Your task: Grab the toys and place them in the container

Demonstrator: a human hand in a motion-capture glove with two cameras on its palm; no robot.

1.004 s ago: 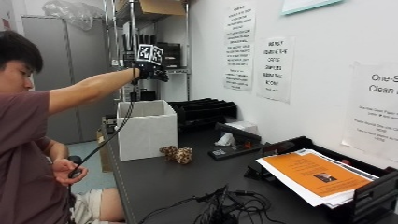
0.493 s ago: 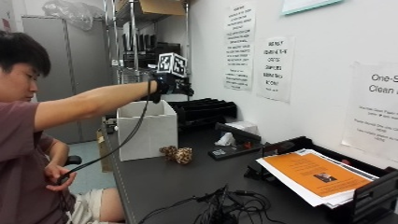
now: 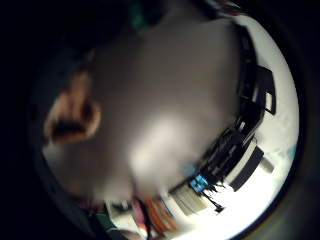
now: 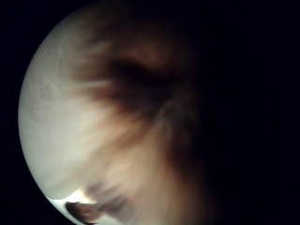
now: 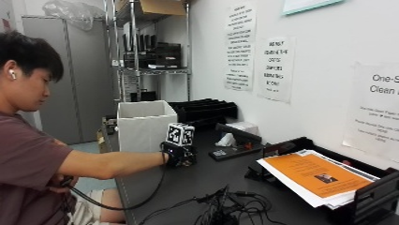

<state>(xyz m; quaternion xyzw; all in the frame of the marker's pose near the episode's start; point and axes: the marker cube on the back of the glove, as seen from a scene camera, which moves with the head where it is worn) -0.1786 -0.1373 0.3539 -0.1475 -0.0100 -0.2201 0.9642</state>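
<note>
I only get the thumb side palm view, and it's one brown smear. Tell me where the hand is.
Observer: In the outside view the hand is low over the table, right in front of the white container.
Operator: Give me the container's state.
Observer: It stands upright with its top open. Its floor is hidden from that camera.
Operator: Now find me a toy.
Observer: The little finger side palm view shows a brown toy lying on the table. I cannot tell whether the hand holds anything.
</note>
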